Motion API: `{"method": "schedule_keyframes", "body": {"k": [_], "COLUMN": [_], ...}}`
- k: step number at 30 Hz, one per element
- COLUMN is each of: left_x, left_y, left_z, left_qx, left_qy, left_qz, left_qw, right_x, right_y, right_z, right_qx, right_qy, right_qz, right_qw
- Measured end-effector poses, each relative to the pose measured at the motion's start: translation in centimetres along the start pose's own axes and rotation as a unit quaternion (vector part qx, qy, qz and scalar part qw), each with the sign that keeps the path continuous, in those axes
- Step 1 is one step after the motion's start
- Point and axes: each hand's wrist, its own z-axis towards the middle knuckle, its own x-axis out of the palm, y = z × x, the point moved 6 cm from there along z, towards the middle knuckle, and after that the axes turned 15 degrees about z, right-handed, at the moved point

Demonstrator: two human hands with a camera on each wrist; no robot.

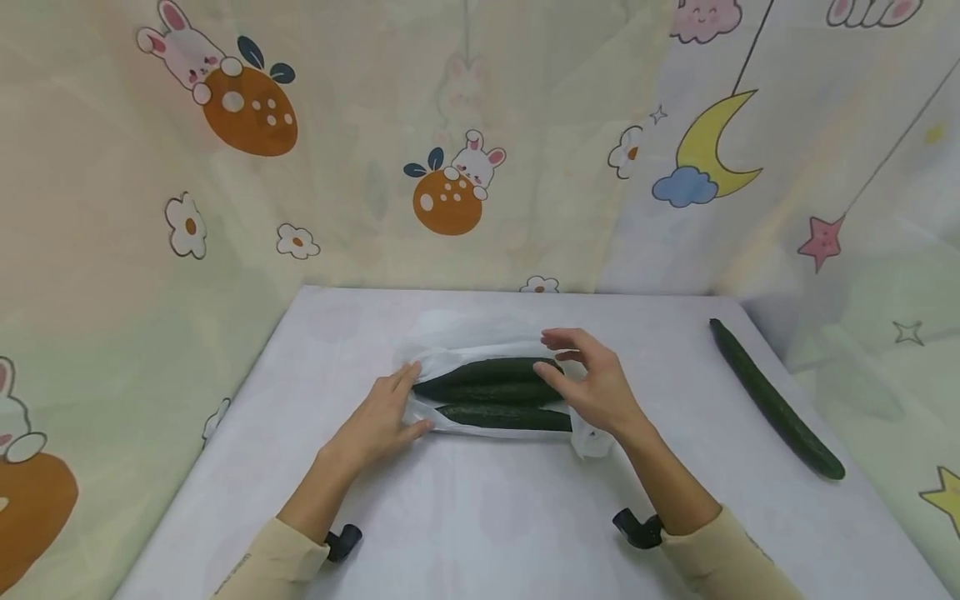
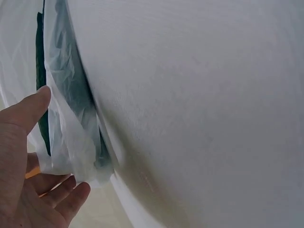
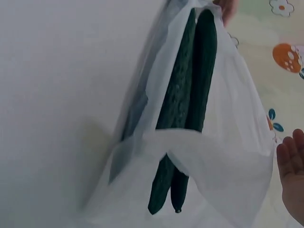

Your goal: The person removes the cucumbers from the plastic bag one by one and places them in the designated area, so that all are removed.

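Cucumbers [image 1: 495, 392] lie in a white bag [image 1: 453, 357], head view; loose cucumber [image 1: 774, 400] at three o'clock. Left hand [image 1: 381, 415] at the bag's nine, perhaps steadying; right hand [image 1: 600, 390] over its two, thumb apart. Left wrist: thumb [image 2: 34, 108] and fingers spread around bag's end. Right wrist: fingers [image 3: 289, 164] together, empty.

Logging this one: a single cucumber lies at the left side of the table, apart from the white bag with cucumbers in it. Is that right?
Not quite. The head view shows the single cucumber at the right side of the table, apart from the white bag with cucumbers in it.
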Motion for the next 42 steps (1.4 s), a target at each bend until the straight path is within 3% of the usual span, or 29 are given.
{"method": "schedule_keyframes", "body": {"k": [8,18,25,32,42], "left_x": [0.2,0.3,0.3,0.4,0.8], "left_y": [0.4,1.4,2.0,2.6,3.1], "left_z": [-0.2,-0.4,0.2,0.7,0.8], "left_qx": [-0.010,-0.025,-0.025,-0.016,-0.008], "left_qy": [0.008,0.037,0.050,0.051,0.057], "left_qz": [0.008,0.001,-0.012,-0.022,-0.026], "left_qw": [0.9999,0.9990,0.9983,0.9984,0.9980], "right_x": [2.6,4.4,4.9,5.3,5.8], "right_y": [0.0,-2.0,-2.6,-3.0,-3.8], "right_z": [-0.2,-0.5,-0.8,-0.9,-1.5], "right_qx": [0.017,0.069,0.093,0.088,0.121], "right_qy": [0.045,0.099,0.152,0.174,0.207], "right_qz": [0.026,0.028,-0.007,-0.026,-0.032], "right_qw": [0.9985,0.9923,0.9840,0.9804,0.9703]}}
